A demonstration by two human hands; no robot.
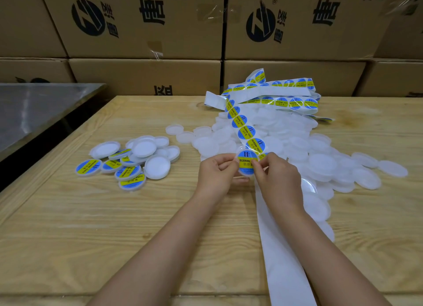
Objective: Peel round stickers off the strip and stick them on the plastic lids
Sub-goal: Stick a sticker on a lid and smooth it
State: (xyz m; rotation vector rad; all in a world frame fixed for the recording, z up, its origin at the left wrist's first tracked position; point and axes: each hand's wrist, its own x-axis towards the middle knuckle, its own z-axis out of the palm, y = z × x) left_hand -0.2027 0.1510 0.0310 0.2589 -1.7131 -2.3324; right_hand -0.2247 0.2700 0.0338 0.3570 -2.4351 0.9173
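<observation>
My left hand (217, 175) holds a white plastic lid (245, 171) by its left edge, just above the wooden table. A round blue and yellow sticker (245, 160) lies on the lid's face. My right hand (278, 179) pinches the sticker's right edge against the lid. The sticker strip (248, 131) runs from a tangled heap at the back down to my hands. Its bare white backing (279, 248) trails toward me under my right forearm. A big heap of plain white lids (297, 150) lies under and right of the strip.
A small pile of lids (132, 161), some with stickers and some turned over, sits left of my hands. The wooden table (91, 225) has a metal surface (34, 113) beside its left edge. Stacked cardboard boxes (137, 30) wall off the back.
</observation>
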